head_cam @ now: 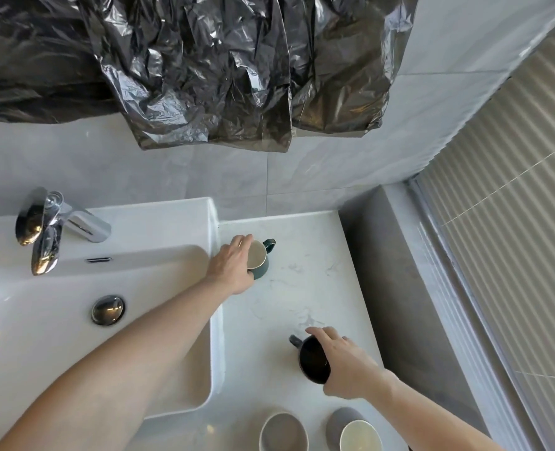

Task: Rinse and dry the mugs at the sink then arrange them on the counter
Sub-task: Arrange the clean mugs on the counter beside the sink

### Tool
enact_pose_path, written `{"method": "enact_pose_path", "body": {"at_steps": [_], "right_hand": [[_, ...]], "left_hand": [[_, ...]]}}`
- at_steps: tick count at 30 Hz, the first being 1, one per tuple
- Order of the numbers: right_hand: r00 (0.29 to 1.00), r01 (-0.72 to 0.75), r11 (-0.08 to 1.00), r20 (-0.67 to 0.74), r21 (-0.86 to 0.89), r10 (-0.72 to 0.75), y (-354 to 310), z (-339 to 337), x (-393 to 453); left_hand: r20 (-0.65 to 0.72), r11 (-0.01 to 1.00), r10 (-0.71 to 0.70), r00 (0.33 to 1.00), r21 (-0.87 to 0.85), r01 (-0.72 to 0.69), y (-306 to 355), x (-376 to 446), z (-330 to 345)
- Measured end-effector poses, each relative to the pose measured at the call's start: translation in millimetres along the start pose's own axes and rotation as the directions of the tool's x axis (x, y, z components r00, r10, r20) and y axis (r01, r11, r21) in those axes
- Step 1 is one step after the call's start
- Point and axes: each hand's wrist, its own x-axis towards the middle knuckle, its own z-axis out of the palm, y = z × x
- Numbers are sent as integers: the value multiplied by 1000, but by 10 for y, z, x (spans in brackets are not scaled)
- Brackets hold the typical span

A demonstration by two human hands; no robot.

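The green mug (259, 259) stands upright on the counter (302, 288), just right of the sink (107, 320) and near its back corner. It is dark green outside and pale cream inside, with its handle pointing away from the sink. The left hand (233, 266) grips it by the rim, fingers curled over the sink-side edge. The black mug (313, 359) sits farther right of the sink and nearer the person. It is glossy black inside and out, handle turned toward the sink, and looks tilted. The right hand (347, 369) holds it by the rim and side, fingers wrapped round.

Both grips are on rims, not handles. If the mugs are wet, I judge that one could slip and knock against the stone counter or the hard sink edge and chip. The green mug stands close enough to the sink's lip to tip in if nudged.

Two grey mugs (282, 431) (355, 432) wait on the counter, right of the sink's front corner. The tap (61, 222) stands behind the sink, with the drain plug (108, 309) in the basin.
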Motion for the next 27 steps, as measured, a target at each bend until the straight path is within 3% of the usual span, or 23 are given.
{"method": "enact_pose_path", "body": {"at_steps": [3,8,13,23,27], "right_hand": [[1000,23,1000,-20,-8,-23,-23,-112,42],[998,25,1000,-63,-4,-25,-6,-146,73],[995,-12,1000,-95,26,14,47,-184,155],[977,-92,981,-174,169,122,-9,-293,305],[979,-96,979,-161,183,126,-2,-343,334]], "left_hand": [[17,999,-27,999,48,26,-9,0,-34],[4,979,-203,979,-10,203,177,124,-144],[-41,961,-272,961,-61,269,243,350,-243],[-41,959,-284,958,8,285,133,570,-380],[14,985,-163,986,55,162,59,578,-394]]}}
